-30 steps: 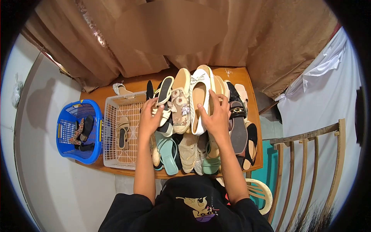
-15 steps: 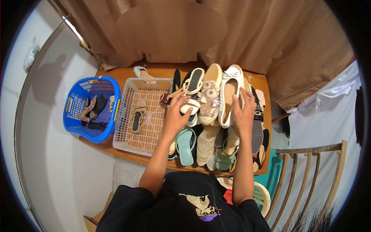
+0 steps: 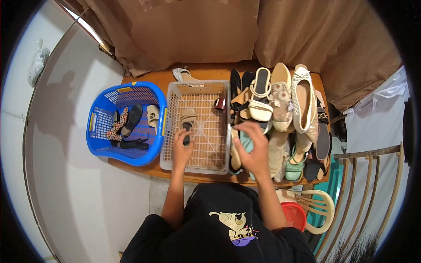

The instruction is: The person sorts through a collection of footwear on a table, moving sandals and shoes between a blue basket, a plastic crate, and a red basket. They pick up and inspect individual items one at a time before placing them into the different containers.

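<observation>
My left hand (image 3: 182, 148) reaches into the white plastic basket (image 3: 164, 149), thumb and fingers apart around the heel end of a beige strappy sandal (image 3: 188, 115) with a dark insole. My right hand (image 3: 253, 151) hovers at the basket's right edge, fingers curved and apart, partly covering a mint-green sandal (image 3: 245, 141). Past it, shoes stand in rows: a cream strappy sandal (image 3: 260, 110), a flower-patterned shoe (image 3: 279, 105) and a white ballet flat (image 3: 302, 101). A dark red shoe piece (image 3: 220, 104) shows at the basket's right wall.
On the left stands a blue basket (image 3: 161, 107) with several sandals inside. A silver shoe (image 3: 186, 75) lies behind the white basket on the wooden table (image 3: 210, 73). A plastic chair (image 3: 326, 210), a red basin (image 3: 293, 215) and a wooden rack (image 3: 368, 155) are at the lower right.
Both hands have left the shoe rows and moved left, my left hand into the white basket and my right hand to its edge. The view has shifted to the left.
</observation>
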A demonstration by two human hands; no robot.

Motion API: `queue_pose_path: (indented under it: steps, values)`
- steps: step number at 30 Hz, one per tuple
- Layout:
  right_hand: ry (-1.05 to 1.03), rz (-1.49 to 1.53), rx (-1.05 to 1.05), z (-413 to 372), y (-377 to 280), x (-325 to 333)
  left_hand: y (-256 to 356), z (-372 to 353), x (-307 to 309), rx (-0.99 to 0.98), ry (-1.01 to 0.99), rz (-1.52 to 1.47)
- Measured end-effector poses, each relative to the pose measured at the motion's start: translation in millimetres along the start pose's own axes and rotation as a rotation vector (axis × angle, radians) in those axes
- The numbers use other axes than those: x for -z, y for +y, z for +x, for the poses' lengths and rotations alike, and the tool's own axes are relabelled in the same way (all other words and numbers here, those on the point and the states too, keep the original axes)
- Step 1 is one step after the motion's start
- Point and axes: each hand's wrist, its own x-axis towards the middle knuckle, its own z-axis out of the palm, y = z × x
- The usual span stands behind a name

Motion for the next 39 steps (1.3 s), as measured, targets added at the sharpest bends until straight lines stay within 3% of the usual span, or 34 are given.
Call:
queue_pose_path:
  steps: [1,3,5,11,15,18,20,23,27,30,32,34,36,39]
  values:
    - [-0.049,0.011,-0.046,-9,5,-24,-28,-1,0,0.096,-0.074,-0.081]
    - [-0.097,0.018,-0.096,-30,23,-70,-48,-2,7,0.097,-0.144,-0.04]
    - [-0.242,-0.045,-0.295,-47,45,-110,-72,-2,8,0.098,-0.29,0.058]
    - [-0.181,-0.291,-0.464,-67,105,-182,-118,-20,15,-0.017,-0.65,0.135]
    - [-0.096,-0.384,-0.487,-65,135,-193,-105,-15,23,0.036,-0.742,0.126]
    - [-0.149,-0.55,-0.424,-74,155,-203,-105,-17,20,0.019,-0.734,0.125]
    - [-0.185,-0.369,-0.705,-82,174,-211,-109,-16,19,0.061,-0.753,0.082]
    - [-0.264,-0.529,-0.61,-85,168,-216,-109,-16,19,0.02,-0.759,0.17]
    - [-0.25,-0.544,-0.619,-82,154,-215,-109,-17,16,0.008,-0.726,0.189]
    - [-0.19,-0.569,-0.482,-83,152,-208,-108,-16,19,0.047,-0.736,0.16]
    - [-0.177,-0.309,-0.435,-86,147,-207,-115,-17,14,0.058,-0.705,0.118]
    - [-0.16,-0.276,-0.506,-90,142,-209,-115,-19,14,-0.007,-0.672,0.196]
    - [-0.296,-0.173,-0.682,-96,143,-209,-110,-14,10,-0.064,-0.636,0.267]
    - [-0.326,-0.118,-0.579,-119,177,-217,-71,-5,25,0.052,-0.712,0.309]
